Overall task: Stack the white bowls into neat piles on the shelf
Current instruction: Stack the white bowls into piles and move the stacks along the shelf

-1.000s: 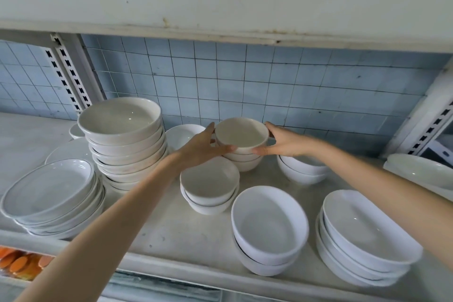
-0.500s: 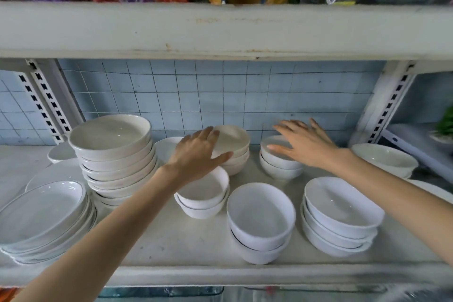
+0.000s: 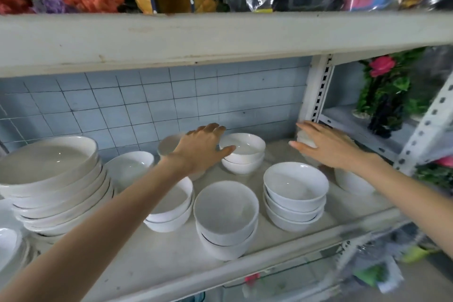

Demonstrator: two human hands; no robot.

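White bowls stand in piles on the shelf [image 3: 147,260]. A tall pile of wide bowls [image 3: 54,179] is at the left, with a single bowl [image 3: 130,169] behind it. In front are a two-bowl pile [image 3: 171,208], a centre pile [image 3: 225,218] and a three-bowl pile [image 3: 294,198]. My left hand [image 3: 201,149] hovers with straight fingers between a half-hidden back pile [image 3: 168,144] and a two-bowl pile [image 3: 242,152]. My right hand [image 3: 326,147] reaches, fingers extended, over a small bowl [image 3: 305,141] in the back right corner. Another bowl [image 3: 353,181] sits under that wrist.
The upper shelf beam [image 3: 220,37] hangs low overhead, loaded with coloured aquarium ornaments and bagged items. A slotted white upright [image 3: 318,86] bounds the shelf on the right; plastic plants [image 3: 384,95] stand beyond it. Plates [image 3: 7,245] lie at the far left. Blue tiles back the shelf.
Both hands let go of the small bowl pile at the back. The left hand drifted right above it; the right hand moved to the back right corner. The view swung up and right.
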